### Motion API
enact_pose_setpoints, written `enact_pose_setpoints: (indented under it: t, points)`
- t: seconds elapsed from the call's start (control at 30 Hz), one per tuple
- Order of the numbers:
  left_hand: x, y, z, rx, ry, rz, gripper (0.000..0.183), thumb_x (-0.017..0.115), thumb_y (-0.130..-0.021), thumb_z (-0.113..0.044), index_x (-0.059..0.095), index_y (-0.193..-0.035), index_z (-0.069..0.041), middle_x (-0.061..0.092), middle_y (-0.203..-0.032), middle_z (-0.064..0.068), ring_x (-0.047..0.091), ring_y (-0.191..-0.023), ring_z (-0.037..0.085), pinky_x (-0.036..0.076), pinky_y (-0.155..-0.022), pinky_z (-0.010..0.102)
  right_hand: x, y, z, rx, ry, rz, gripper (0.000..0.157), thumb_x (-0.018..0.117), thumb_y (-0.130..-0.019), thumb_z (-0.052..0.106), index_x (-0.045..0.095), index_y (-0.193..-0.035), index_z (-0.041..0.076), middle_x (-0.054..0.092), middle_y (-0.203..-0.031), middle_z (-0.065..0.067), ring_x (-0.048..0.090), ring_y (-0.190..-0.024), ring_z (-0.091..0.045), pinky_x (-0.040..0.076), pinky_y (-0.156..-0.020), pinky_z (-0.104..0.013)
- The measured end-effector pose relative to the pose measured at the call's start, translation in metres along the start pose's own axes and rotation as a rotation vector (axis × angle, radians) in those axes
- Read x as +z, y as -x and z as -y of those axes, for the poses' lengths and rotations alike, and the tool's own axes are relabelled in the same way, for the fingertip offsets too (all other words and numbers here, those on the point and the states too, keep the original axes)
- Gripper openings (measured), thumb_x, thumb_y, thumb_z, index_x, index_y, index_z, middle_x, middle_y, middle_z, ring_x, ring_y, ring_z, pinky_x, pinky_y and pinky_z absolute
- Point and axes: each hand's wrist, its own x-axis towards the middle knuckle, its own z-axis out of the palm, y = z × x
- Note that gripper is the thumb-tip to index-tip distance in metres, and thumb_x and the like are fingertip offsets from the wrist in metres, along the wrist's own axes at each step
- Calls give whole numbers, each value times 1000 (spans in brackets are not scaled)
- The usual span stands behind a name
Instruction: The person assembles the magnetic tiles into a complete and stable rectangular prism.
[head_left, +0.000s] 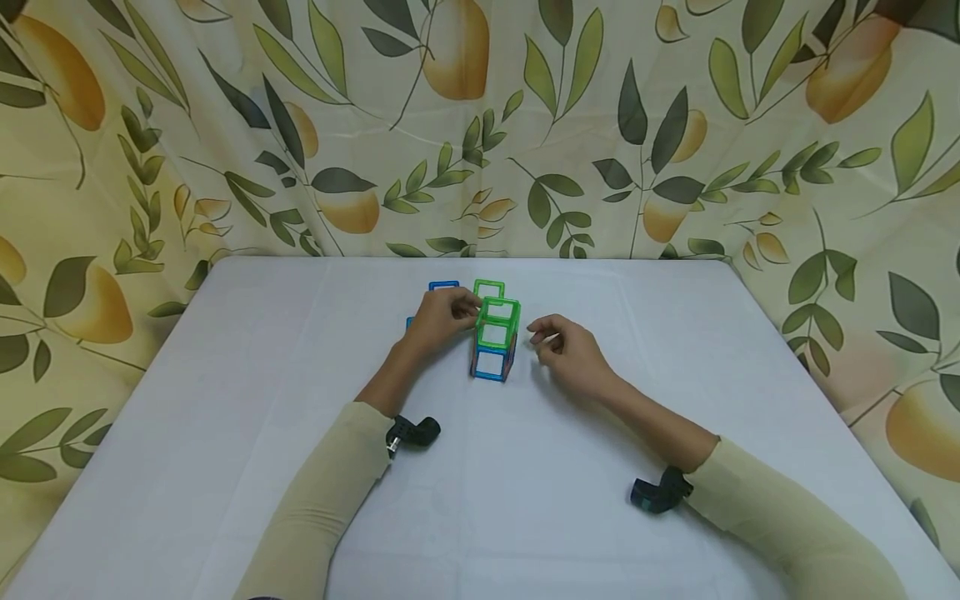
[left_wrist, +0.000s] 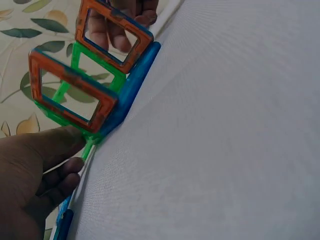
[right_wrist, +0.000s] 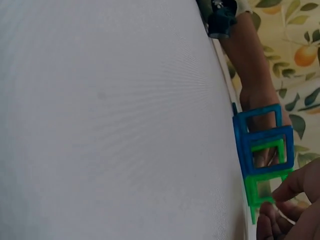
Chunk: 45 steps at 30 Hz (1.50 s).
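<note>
A small structure of square magnetic tiles (head_left: 491,351) stands on the white table, with green and blue frames in the head view. Orange tiles (left_wrist: 107,112) form part of its side in the left wrist view. At its far left side, my left hand (head_left: 438,321) pinches the edge of a green magnetic tile (left_wrist: 86,151) between thumb and fingers. Just right of the structure, my right hand (head_left: 573,354) hovers with loosely bent fingers and holds nothing. In the right wrist view its fingertips (right_wrist: 280,192) overlap the green frames.
A blue tile (head_left: 444,285) lies behind my left hand, and another blue edge (head_left: 409,322) peeks out beside that wrist. A fruit-and-leaf patterned curtain (head_left: 555,167) hangs behind the white-covered table (head_left: 525,500). Both wrists carry black cameras.
</note>
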Motion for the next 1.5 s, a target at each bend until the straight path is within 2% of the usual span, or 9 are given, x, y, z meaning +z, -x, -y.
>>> enact_pose_setpoints:
  t: [0.23,0.33,0.47,0.6,0.73,0.87,1.03,1.17,1.5]
  points:
    - [2,1,-7,-66,11,83,27,64,-104,-1,72,-129,-5,76,-114,6,68,-104,19,55,-93,34,-3,-7,-2,24,-30,-36,51,51,-93,-9,55,-143,0,64,-130,-21,62,-98,-29,49,-85,-36]
    - [4,2,-8,-89,4,138,32,56,-108,-5,70,-137,-10,72,-130,3,63,-121,18,51,-103,36,-4,-11,-4,29,-36,-36,53,50,-95,-9,51,-148,-1,62,-137,-22,61,-103,-30,49,-89,-37]
    - [5,1,-9,-94,18,231,37,47,-113,-10,65,-145,-15,61,-148,2,49,-143,19,40,-117,40,-6,-16,-6,32,-43,-26,53,50,-97,-9,50,-149,-2,59,-142,-23,61,-108,-33,50,-93,-41]
    - [5,0,-12,-109,22,283,44,42,-112,-4,62,-149,-17,58,-151,2,44,-147,21,36,-119,41,-7,-19,-8,57,-55,-17,49,51,-97,-10,54,-146,-3,59,-140,-23,60,-112,-34,49,-95,-42]
    - [1,1,-13,-97,5,258,52,39,-108,4,65,-146,-19,63,-145,-1,52,-139,19,38,-117,41,-9,-20,-10,82,-44,-14,43,52,-95,-8,62,-137,-4,62,-135,-21,59,-111,-32,48,-90,-37]
    - [-7,1,-12,-67,19,194,49,44,-105,8,70,-139,-16,69,-135,-3,60,-124,19,45,-111,40,-11,-18,-11,92,-33,-7,40,55,-92,-6,68,-130,-2,64,-130,-18,58,-106,-29,47,-84,-34]
    - [-23,-1,-7,-32,1,128,44,52,-100,11,72,-133,-9,72,-129,3,64,-117,23,50,-104,39,-15,-13,-12,81,-20,9,34,63,-94,0,69,-127,-2,67,-123,-17,60,-101,-28,50,-82,-35]
    - [-38,-3,-3,-21,-8,109,41,58,-97,9,71,-134,-5,71,-130,10,63,-117,27,52,-102,41,-18,-10,-15,51,4,15,31,70,-94,3,69,-124,-5,69,-116,-18,63,-101,-30,52,-83,-37]
    - [-69,2,5,-177,-78,168,46,77,-96,-16,67,-140,-11,66,-132,11,52,-125,31,49,-101,51,-23,-4,-19,35,59,29,26,80,-91,6,71,-113,-4,70,-100,-12,63,-91,-26,52,-76,-30]
